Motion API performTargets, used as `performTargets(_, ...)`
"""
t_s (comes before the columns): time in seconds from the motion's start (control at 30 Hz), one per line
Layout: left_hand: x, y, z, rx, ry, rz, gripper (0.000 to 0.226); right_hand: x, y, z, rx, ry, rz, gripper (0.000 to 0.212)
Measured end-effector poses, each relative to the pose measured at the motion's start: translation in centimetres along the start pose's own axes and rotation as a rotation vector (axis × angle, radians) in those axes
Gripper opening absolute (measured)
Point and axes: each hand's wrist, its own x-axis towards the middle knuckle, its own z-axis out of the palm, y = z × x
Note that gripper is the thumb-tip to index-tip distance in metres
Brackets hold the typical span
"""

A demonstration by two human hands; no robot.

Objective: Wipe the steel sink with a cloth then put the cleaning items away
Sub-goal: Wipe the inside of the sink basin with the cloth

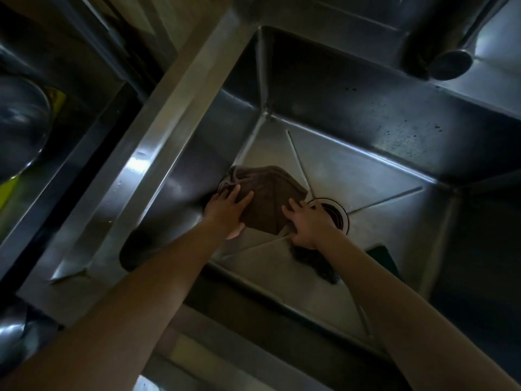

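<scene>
Two bare forearms are seen nearest the camera, reaching forward and down into the steel sink (366, 114). A brown cloth (267, 198) is spread on the sink floor, close to the left wall and just beside the round drain (337, 214). The left hand (228, 211) is laid on the left part of the cloth with its fingers extended and spread, pressing the fabric flat against the steel; nothing is clasped in it. The right hand (306, 224) is placed at the right edge of the cloth, its fingers bent and its fingertips set on the fabric, between the cloth and the drain; whether fabric is pinched under them cannot be told. A dark, fibrous scrubbing pad (315, 263) is seen on the sink floor under the right wrist, and a green sponge (384, 256) lies just beyond it near the right wall. Creases pressed into the sink floor are seen running from the corners toward the drain. A tap spout (439, 49) hangs over the far right corner of the basin. To the left, across a broad steel rim, a second basin holds a rounded metal bowl (22, 122).
</scene>
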Motion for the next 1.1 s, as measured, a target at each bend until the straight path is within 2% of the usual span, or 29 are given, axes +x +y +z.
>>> performTargets(0.1, 0.2, -0.7, -2.0, 0.075, 0.058, 0.078, 0.076, -0.3, -0.1, -0.2, 0.012, 0.062, 0.015, 0.068)
performTargets(0.2, 1.0, -1.2, -3.4, 0.191, 0.112, 0.166, 0.074, -0.1, 0.2, -0.9, 0.022, 0.138, 0.059, 0.071)
performTargets(0.33, 1.9, -1.2, -2.9, 0.231, 0.046, 0.224, 0.075, 0.4, 0.2, -1.4, 0.146, 0.145, 0.121, 0.077)
performTargets(0.4, 2.4, -1.4, -2.8, 0.248, 0.038, 0.238, 0.082, 0.9, 0.1, -1.4, 0.161, 0.162, 0.128, 0.077)
performTargets(0.5, 2.9, -1.9, -3.1, 0.229, 0.038, 0.23, 0.1, 1.7, 0.0, -1.1, 0.166, 0.194, 0.133, 0.078)
performTargets(0.73, 2.7, -1.6, -2.4, 0.185, -0.025, 0.147, 0.108, 2.0, -1.2, -0.1, 0.081, 0.181, 0.157, 0.089)
performTargets(0.83, 1.6, -1.3, -1.1, 0.142, -0.043, 0.126, 0.108, 1.5, -1.4, 0.4, 0.074, 0.159, 0.139, 0.09)
performTargets(0.97, 0.5, -0.7, -0.5, 0.194, -0.097, 0.113, 0.108, 0.6, -1.6, 0.9, 0.058, 0.131, 0.103, 0.089)
performTargets(1.1, -0.2, -0.6, -0.6, 0.242, -0.154, 0.164, 0.099, -0.4, -1.4, 1.9, 0.065, 0.11, 0.089, 0.086)
